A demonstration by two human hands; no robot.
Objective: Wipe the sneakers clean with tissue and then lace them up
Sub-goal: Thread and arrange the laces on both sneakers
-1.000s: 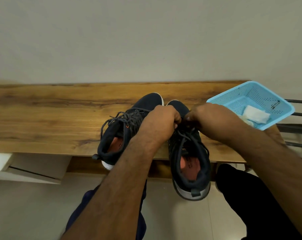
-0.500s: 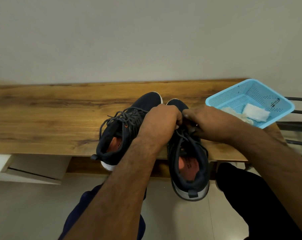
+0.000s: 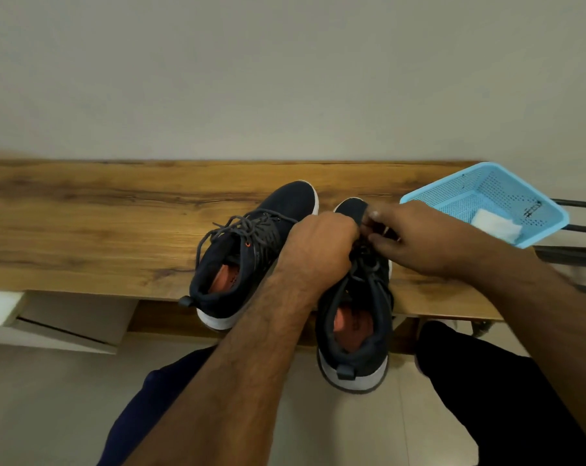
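Two dark navy sneakers with white soles and orange insoles stand side by side on the wooden bench (image 3: pixel 83 223). The left sneaker (image 3: pixel 244 257) has its grey laces tied in a loose bow. The right sneaker (image 3: pixel 355 317) overhangs the bench's front edge with its heel. My left hand (image 3: pixel 318 247) is closed over the lace area of the right sneaker, and my right hand (image 3: pixel 416 237) pinches the dark lace there with its fingertips. The lace itself is mostly hidden between the two hands.
A light blue plastic basket (image 3: pixel 453 196) sits at the bench's right end with a white tissue (image 3: pixel 495 225) inside. A black metal rack (image 3: pixel 577 250) lies beyond it. A white drawer unit (image 3: pixel 49 317) is under the bench at left. My knees are below.
My right hand's fingers have opened out slightly and shifted a little toward the toe of the right sneaker while working the lace. The left hand stays closed in about the same place.
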